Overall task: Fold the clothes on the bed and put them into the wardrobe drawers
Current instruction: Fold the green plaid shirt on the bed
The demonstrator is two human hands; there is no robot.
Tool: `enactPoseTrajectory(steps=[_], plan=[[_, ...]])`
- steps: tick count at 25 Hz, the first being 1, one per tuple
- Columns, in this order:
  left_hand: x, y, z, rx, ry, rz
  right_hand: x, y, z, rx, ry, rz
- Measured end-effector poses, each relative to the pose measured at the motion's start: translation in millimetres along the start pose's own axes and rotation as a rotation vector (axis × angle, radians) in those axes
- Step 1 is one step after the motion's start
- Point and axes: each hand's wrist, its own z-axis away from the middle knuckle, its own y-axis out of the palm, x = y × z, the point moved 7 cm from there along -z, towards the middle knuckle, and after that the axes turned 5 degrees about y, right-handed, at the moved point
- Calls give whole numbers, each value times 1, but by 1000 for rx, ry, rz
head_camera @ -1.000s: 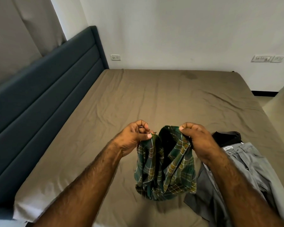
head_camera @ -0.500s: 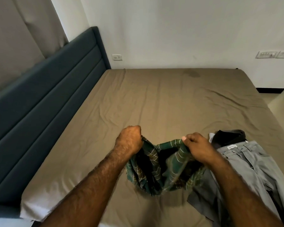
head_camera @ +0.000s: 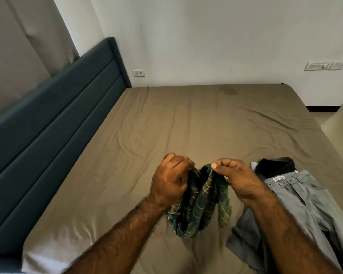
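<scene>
Folding barely begun, by my reading: green plaid garment (head_camera: 200,202) hangs bunched above the bed (head_camera: 166,119), unfolded; grey trousers (head_camera: 297,198) and a black garment (head_camera: 275,167) lie heaped just beside it. No wardrobe in view. Left hand (head_camera: 171,179) grips one top edge, right hand (head_camera: 238,180) pinches the other.

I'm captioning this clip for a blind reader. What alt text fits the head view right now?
Two bare hands, left hand and right hand, grip the top edge of a bunched green plaid garment held up over a bed with a brown sheet. Grey trousers and a black garment lie to the right; a blue headboard runs along the left.
</scene>
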Motion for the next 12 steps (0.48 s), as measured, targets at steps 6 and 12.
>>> enactPoseTrajectory(steps=[6, 12], plan=[[-31, -2, -8, -118, 86, 79, 25, 15, 15, -96, -196, 117], [-37, -19, -13, -214, -16, 110, 43, 17, 36, -149, -343, 201]])
